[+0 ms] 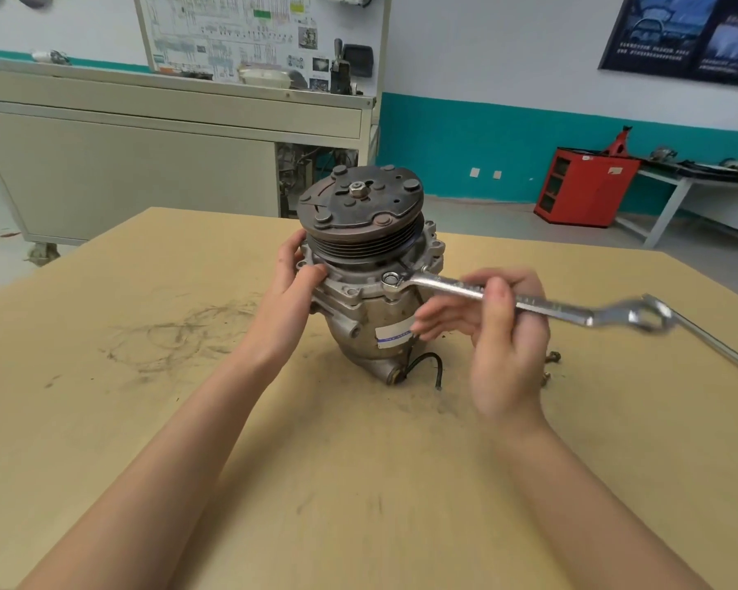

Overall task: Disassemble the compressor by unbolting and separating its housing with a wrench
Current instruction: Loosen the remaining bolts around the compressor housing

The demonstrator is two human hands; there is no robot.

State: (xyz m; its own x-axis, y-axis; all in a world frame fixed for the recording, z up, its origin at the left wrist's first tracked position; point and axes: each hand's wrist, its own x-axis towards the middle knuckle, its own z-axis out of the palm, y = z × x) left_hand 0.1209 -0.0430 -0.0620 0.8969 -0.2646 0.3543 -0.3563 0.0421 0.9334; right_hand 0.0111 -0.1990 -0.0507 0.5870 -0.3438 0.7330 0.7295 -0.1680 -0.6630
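Compressor (354,310): stands upright near the middle of the table (146,419), pulley (358,215) on top.
Left fingers: the left hand (288,287) grips the housing flange just under the pulley, thumb in front; the fingertips behind are hidden.
Right fingers: the right hand (503,334) pinches the wrench (456,289) mid-shaft between thumb and forefinger; the other fingers are spread loosely below.
Wrench ends: the ring end sits on a front flange bolt (389,278); the free end is blurred.
Hidden: the compressor's back; the right hand covers part of its side, beside the white label (395,334).
Base: a black wire (429,361) loops out.
Small bolts (552,359): half hidden behind the right hand.
Long bar (708,342): lies right, its orange handle cut off by the frame.
Room: broad tabletop with dark scuffs lies left and toward the near edge; the right side is tighter.
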